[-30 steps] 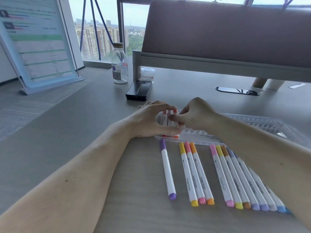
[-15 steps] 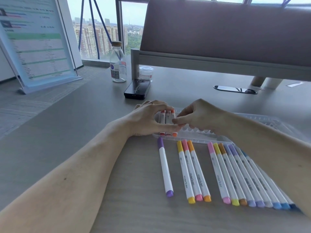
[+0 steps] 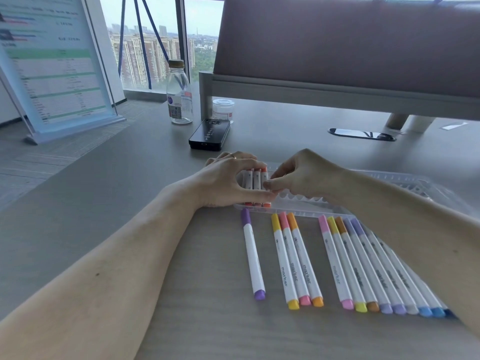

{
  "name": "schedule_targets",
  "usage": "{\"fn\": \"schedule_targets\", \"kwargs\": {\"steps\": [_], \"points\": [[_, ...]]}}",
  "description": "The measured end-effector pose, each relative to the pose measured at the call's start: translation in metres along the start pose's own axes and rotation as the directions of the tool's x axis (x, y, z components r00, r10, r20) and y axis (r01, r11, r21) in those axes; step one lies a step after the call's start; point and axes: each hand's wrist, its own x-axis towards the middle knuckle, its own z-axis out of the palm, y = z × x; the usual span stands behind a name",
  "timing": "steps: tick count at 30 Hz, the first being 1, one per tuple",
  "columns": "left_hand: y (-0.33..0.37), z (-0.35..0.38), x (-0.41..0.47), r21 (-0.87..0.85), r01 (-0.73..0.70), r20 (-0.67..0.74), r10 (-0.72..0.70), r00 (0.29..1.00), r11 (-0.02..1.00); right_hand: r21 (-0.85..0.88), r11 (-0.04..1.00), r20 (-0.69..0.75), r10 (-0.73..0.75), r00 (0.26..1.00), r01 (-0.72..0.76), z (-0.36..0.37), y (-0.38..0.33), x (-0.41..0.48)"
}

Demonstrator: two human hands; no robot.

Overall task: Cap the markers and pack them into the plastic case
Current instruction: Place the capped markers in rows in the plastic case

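We sit at a wide grey desk (image 3: 117,216) beside a tall window (image 3: 155,48) with city towers outside. At the far side stand a glass bottle (image 3: 179,94), a small jar (image 3: 222,109) and a black phone (image 3: 210,133), below a long padded board (image 3: 337,42). A sign board (image 3: 52,68) stands on the floor past the desk's left edge. The clear plastic case (image 3: 301,206) lies mid-desk with 3 packed markers (image 3: 255,179) at its left end. Our left hand (image 3: 223,183) curls round them, and our right hand (image 3: 304,175) pinches the right one. Nearer us lie 1 purple marker (image 3: 253,255), a group of 3 markers (image 3: 296,261) and a long row of markers (image 3: 376,268), all capped. A wide stretch of desk shows left of our left arm.
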Motion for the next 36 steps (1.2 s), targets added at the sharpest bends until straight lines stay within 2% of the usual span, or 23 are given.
{"fn": "schedule_targets", "kwargs": {"steps": [8,13,15,21,25,30,36], "points": [[-0.002,0.001,0.002,0.007,0.006,0.027,-0.006,1.000,1.000,0.012,1.000,0.019,0.001,1.000,-0.001,0.000,-0.001,-0.002],[-0.003,0.001,0.002,0.007,0.002,0.005,-0.002,1.000,1.000,0.127,0.991,-0.024,0.032,0.999,-0.029,-0.016,0.006,-0.009],[-0.004,0.002,0.003,0.014,0.001,0.003,-0.001,1.000,1.000,0.057,0.998,-0.029,0.026,0.999,-0.025,-0.026,0.008,-0.011],[-0.010,0.004,0.006,-0.010,-0.011,-0.002,0.011,1.000,1.000,-0.175,0.984,0.109,0.060,0.992,-0.040,-0.041,0.007,-0.034],[-0.013,0.006,0.008,-0.025,-0.013,0.007,0.013,1.000,1.000,-0.212,0.976,0.209,0.086,0.974,-0.041,-0.042,0.006,-0.051],[-0.012,0.006,0.009,-0.009,-0.035,-0.002,0.035,0.999,0.999,-0.214,0.974,0.213,-0.030,0.977,0.077,-0.032,-0.003,-0.064],[-0.011,0.007,0.009,-0.006,-0.045,-0.015,0.045,0.999,0.999,-0.297,0.949,0.229,-0.037,0.973,0.106,-0.022,-0.008,-0.066]]}}
